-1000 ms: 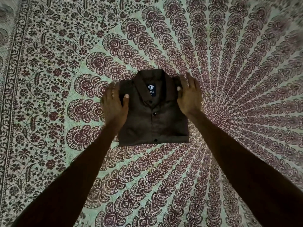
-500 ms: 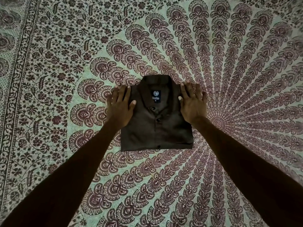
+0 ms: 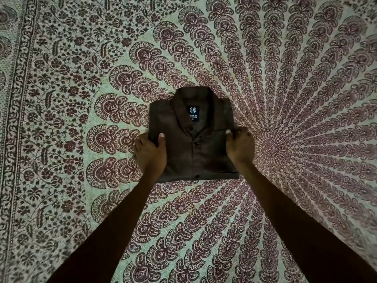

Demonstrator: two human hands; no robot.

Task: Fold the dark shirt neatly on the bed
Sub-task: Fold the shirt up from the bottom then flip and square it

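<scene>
Head view, looking down along two bare arms to a bed (image 3: pixel 81 201) covered by a printed sheet (image 3: pixel 306 99). The shirt (image 3: pixel 195 158) lies at the middle of the bed, already folded into a compact, squarish packet, front side up. Its collar (image 3: pixel 193 94) points away from the person and the folded bottom edge is nearest them.

The left hand (image 3: pixel 150 153) grips the shirt's left edge, thumb on top and fingers curled at the side, apparently tucked under. The right hand (image 3: pixel 240 147) pinches the right edge the same way, thumb on the cloth and fingers bent round the fold.

The folding looks essentially done; this appears to be the closing step of squaring or lifting the packet. The next move calls for an even hold on both sides so the layers stay stacked and the edges stay straight.

The shirt is dark brown, matte woven cloth, smooth with faint creases. It has small dark buttons (image 3: pixel 196 143) down the front and a dark label (image 3: pixel 193 113) with pale print inside the collar. The sheet is pale green cotton with maroon paisley fans spreading from a centre just right of the shirt, and a floral border at the far left.
</scene>
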